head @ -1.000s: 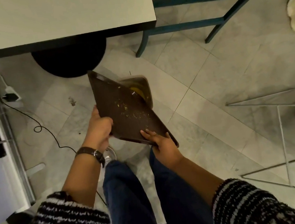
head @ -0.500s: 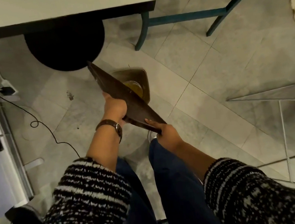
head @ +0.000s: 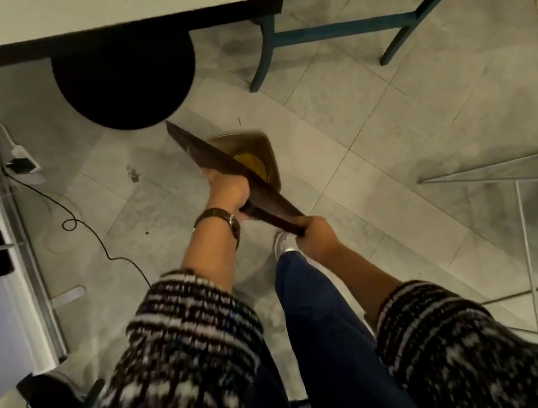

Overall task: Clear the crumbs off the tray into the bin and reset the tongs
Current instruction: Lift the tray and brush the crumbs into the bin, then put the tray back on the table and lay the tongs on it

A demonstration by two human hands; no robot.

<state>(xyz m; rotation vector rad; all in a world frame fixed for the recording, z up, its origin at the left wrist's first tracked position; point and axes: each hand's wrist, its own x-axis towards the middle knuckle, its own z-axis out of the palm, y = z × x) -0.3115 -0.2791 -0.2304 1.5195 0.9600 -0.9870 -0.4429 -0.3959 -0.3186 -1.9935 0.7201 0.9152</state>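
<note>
The dark brown tray [head: 209, 155] is tipped almost on edge, so I see only its thin side and back. It leans over a small square bin [head: 263, 149] on the floor, which has something yellow inside. My left hand [head: 227, 189] grips the tray's long edge from the left. My right hand [head: 315, 235] is closed on the tray's near corner. The tray's top face and any crumbs on it are hidden. No tongs are in view.
A pale table [head: 94, 7] with a round black base [head: 126, 82] stands ahead. Teal chair legs [head: 339, 26] are at the upper right. A wire rack [head: 520, 203] is on the right. A black cable [head: 91, 228] trails across the tiled floor on the left.
The tray has gone from lying fairly flat, crumbs showing, to nearly upright over the bin. Both hands rose with it and kept their grip.
</note>
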